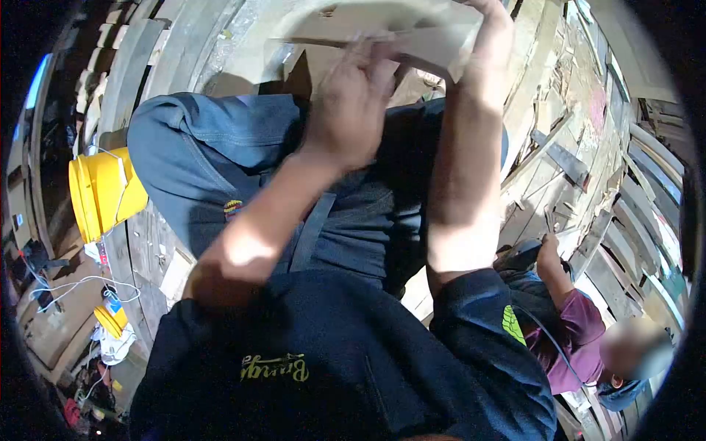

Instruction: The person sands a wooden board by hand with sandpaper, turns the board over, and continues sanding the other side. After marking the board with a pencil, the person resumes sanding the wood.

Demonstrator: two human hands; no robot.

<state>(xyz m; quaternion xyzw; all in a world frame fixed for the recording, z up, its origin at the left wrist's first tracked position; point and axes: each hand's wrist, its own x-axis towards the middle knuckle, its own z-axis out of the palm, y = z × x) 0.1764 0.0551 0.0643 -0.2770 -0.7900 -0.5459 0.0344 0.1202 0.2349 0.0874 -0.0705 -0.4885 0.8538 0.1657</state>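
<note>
A pale flat piece [440, 45] with a dark edge, wood or board, is above my lap near the top of the head view. My right hand [491, 28] is closed on its right end, and the top of that hand is near the frame's edge. My left hand [354, 103] is curled closed at the piece's left part, with its fingers blurred by motion. Whatever lies between those fingers cannot be made out. Below both hands are my folded legs in blue trousers [235, 132].
A yellow bucket [110, 192] stands left of my knee, with white cable [84, 283] and a small yellow object [110, 322] below it. Wood strips [562, 158] and scraps lie at right. Another person in a maroon shirt [581, 331] sits at lower right.
</note>
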